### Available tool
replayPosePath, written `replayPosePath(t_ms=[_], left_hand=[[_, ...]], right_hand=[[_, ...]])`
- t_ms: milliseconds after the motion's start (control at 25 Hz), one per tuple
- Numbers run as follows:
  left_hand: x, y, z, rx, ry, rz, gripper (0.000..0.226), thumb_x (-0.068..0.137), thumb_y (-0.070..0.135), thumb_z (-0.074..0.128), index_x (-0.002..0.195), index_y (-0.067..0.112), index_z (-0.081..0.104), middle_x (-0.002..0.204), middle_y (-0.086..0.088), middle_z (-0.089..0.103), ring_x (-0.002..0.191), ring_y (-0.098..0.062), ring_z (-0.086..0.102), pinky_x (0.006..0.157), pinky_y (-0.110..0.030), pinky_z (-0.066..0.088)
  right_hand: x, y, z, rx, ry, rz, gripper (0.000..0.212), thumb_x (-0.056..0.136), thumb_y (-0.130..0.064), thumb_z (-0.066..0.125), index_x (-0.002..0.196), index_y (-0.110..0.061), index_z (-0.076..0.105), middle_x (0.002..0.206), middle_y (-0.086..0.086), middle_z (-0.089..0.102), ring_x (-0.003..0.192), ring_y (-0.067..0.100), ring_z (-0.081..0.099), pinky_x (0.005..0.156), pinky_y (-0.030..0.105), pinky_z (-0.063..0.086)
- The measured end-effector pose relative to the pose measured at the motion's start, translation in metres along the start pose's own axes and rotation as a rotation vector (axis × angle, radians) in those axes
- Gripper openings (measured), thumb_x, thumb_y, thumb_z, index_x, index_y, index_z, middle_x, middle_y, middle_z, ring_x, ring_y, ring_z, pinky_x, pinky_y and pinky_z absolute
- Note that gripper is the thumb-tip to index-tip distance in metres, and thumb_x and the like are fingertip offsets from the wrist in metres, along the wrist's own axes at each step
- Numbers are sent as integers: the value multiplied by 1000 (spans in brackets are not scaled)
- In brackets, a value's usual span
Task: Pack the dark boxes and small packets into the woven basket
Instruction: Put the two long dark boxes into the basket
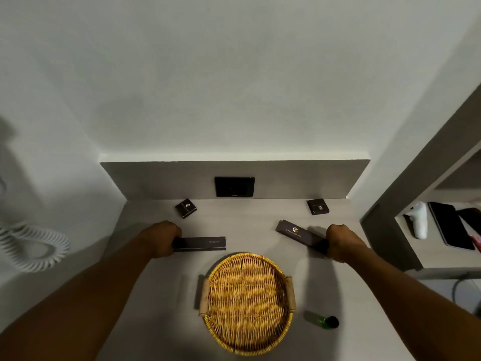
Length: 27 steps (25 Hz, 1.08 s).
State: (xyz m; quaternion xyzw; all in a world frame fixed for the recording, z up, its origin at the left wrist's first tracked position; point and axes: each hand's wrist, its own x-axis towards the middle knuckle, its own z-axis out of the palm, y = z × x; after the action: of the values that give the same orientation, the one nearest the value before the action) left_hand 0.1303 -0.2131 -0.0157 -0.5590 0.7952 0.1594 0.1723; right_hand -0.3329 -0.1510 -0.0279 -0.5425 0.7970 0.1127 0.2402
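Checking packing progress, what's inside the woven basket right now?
Nothing shows inside the woven basket; its whole woven floor is visible. Both long dark boxes are outside it, in the hands.

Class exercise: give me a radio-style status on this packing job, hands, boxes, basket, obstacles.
Left hand shut on left long box; right hand shut on right long box. Woven basket empty. Two small boxes untouched. Green bottle beside basket, not blocking.

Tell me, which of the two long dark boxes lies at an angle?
The long box in the right hand, logo side up. It runs diagonally, while the one in the left hand lies level across the counter.
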Motion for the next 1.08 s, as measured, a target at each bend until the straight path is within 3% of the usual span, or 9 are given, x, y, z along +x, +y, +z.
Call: replayPosePath(t_ms=[120,240,360,480,640,760,880,1000,1080], left_hand=[[-29,12,-5,-77,44,-64,22,67,22,71,87,12,70,93,-12,71,88,-30,67,73,-36,55],[-71,43,-6,-365,177,-211,14,58,18,76,61,9,65,61,-10,68,60,-25,68,50,-29,55],[-101,85,0,-672,353,-382,27,57,19,84,70,5,65,67,-10,68,60,-25,68,47,-25,51],[-123,128,8,-806,420,-431,28,60,19,83,73,8,61,73,-10,68,59,-24,69,47,-28,56],[-137,172,24,-841,366,-448,28,65,21,83,80,11,61,77,-5,68,66,-24,70,58,-31,61],[-141,189,37,-780,320,-461,32,69,24,81,94,11,66,79,-4,67,63,-19,63,52,-26,53],[-140,191,44,-731,274,-492,41,70,22,83,104,10,65,97,-10,72,73,-24,65,54,-25,52],[-134,191,51,-668,245,-505,45,71,21,82,109,9,64,104,-11,71,87,-28,69,68,-31,58],[-128,195,55,-612,252,-497,42,73,20,79,110,9,64,106,-11,71,93,-29,68,76,-34,58]], right_hand=[[-33,-14,-5,201,59,20,39,71,-16,84,105,-8,67,90,9,70,78,23,71,76,40,62],[-88,-40,0,404,136,-30,42,72,-17,86,107,-7,66,98,13,73,78,26,73,74,38,63],[-135,-68,14,488,224,-103,45,74,-19,83,114,-12,64,109,12,71,92,30,70,77,36,61],[-169,-91,30,469,228,-164,32,85,-19,74,115,-16,64,110,8,70,96,27,69,80,34,58],[-191,-114,51,352,212,-206,21,93,-16,61,114,-13,67,105,8,71,94,26,69,84,35,59],[-195,-123,65,287,190,-208,23,97,-15,55,117,-11,66,112,10,69,103,27,67,88,36,57],[-194,-122,73,237,174,-200,21,97,-12,56,115,-10,67,115,10,69,106,26,66,85,34,54],[-190,-122,78,228,164,-192,20,97,-13,57,116,-10,66,117,9,68,108,23,65,88,33,53],[-189,-125,83,213,158,-200,19,98,-14,57,114,-12,65,117,9,68,109,23,64,98,35,48]])
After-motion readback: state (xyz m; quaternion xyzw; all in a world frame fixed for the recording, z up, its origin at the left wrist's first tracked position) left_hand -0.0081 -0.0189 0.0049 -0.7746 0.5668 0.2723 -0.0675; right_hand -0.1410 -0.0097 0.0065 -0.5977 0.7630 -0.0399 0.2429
